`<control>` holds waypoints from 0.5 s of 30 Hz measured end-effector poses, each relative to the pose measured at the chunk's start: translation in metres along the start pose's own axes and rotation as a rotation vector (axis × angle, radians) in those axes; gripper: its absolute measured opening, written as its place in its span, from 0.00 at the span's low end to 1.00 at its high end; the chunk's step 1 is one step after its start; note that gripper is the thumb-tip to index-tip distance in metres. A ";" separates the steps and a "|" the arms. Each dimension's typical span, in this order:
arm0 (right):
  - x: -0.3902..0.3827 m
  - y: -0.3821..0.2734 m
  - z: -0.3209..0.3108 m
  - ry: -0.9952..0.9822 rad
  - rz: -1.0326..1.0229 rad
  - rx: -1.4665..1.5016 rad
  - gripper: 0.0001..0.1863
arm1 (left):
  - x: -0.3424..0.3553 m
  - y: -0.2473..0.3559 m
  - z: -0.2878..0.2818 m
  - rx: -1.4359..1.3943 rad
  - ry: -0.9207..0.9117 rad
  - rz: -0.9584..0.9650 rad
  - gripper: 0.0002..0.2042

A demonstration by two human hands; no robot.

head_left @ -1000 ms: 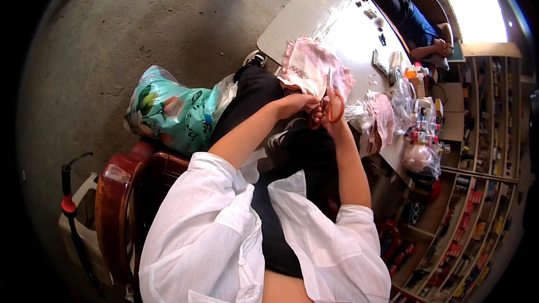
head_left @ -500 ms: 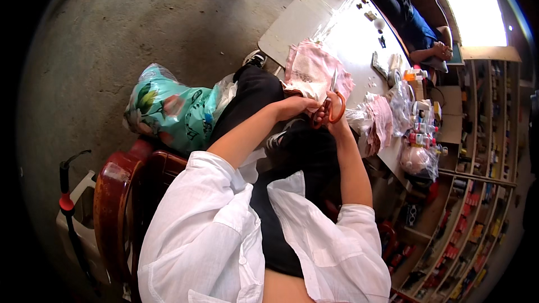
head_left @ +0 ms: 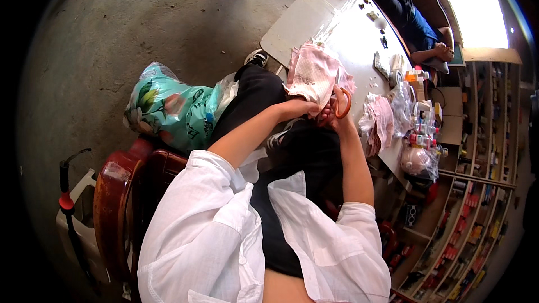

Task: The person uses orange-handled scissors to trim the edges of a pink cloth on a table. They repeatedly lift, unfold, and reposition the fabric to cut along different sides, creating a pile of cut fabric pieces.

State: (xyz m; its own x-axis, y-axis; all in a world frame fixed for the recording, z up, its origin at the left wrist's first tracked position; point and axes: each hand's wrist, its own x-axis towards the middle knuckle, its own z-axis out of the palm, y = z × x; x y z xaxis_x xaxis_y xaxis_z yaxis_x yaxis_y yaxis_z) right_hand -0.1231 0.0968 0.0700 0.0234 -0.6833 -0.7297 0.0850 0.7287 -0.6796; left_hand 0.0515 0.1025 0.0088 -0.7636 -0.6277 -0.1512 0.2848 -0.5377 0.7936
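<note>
A pale pink, textured cloth (head_left: 314, 73) hangs over the near edge of the table, layered over more pink fabric. My left hand (head_left: 302, 108) is closed on its lower edge, fingers pinching the fabric. Right beside it, my right hand (head_left: 338, 113) grips a pair of scissors (head_left: 347, 102) with orange handles. The blades point away from me along the right side of the cloth; how far apart they are is hard to see. My fingertips nearly meet at the cloth's lower corner and partly hide one handle loop.
The white table (head_left: 297, 19) runs to the far right. On it lie another pink cloth pile (head_left: 379, 118), bottles and plastic bags. A teal flowered bag (head_left: 168, 106) stands left of my leg. Across the table a person (head_left: 418, 25) sits; shelves (head_left: 471, 207) line the right side.
My right hand and the scissors have shifted slightly right, and the handle loop has turned a little. The cloth has moved slightly with my left hand, which keeps its hold.
</note>
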 end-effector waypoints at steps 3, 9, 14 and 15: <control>-0.006 -0.001 0.009 0.058 -0.011 -0.027 0.34 | 0.008 -0.011 -0.002 -0.070 -0.025 0.007 0.17; -0.032 -0.011 0.034 -0.040 -0.083 0.165 0.38 | -0.011 0.011 0.009 0.148 0.070 0.022 0.08; -0.021 -0.009 0.019 -0.043 -0.051 0.144 0.36 | -0.006 0.004 0.007 0.166 0.065 0.034 0.07; -0.011 -0.004 0.001 -0.054 -0.037 0.130 0.32 | -0.006 0.005 0.008 0.152 0.061 0.046 0.07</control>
State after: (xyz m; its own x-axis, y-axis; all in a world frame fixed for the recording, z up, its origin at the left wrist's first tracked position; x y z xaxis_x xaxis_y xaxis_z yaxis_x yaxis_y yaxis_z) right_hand -0.1223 0.1015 0.0810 0.0709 -0.7136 -0.6970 0.2154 0.6932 -0.6878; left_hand 0.0524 0.1078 0.0188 -0.7136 -0.6854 -0.1447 0.2240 -0.4191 0.8799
